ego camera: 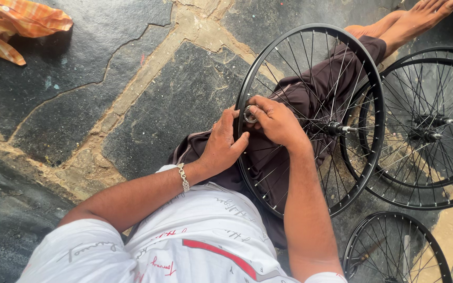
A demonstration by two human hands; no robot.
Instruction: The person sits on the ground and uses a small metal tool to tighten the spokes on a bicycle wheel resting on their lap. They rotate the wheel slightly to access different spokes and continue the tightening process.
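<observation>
**Both hands at the near rim of the lap wheel**

We take the black spoked bicycle wheel lying across the lap [310,118] as our landmark. Our left hand [222,144] comes in from the near-left side with the wrist bent, fingers curled over the wheel's near-left rim and the thumb pressed against it; a silver chain bracelet [183,177] sits on that wrist. Our right hand [276,121] reaches in over the spokes, forearm running straight up from the body, fingers folded tight around a small round silver metal tool [249,113] held right at the rim, touching the left hand's fingertips. Both hands are closed (the left on the rim, the right on the tool).

We count three wheels: the landmark one, a second black spoked wheel [431,128] lying on the ground just right of it with the rims overlapping, and a third, smaller-looking black spoked wheel [394,249] below and right of the landmark, cut off by the frame edge. We see one orange checked cloth [17,23], well apart at the far left.

The landmark wheel's silver hub axle [342,128] points right. Left of the wheel the dark cracked stone floor [132,105] lies open; to its right the other wheels crowd close. Bare feet [415,18] lie beyond its far rim.
</observation>
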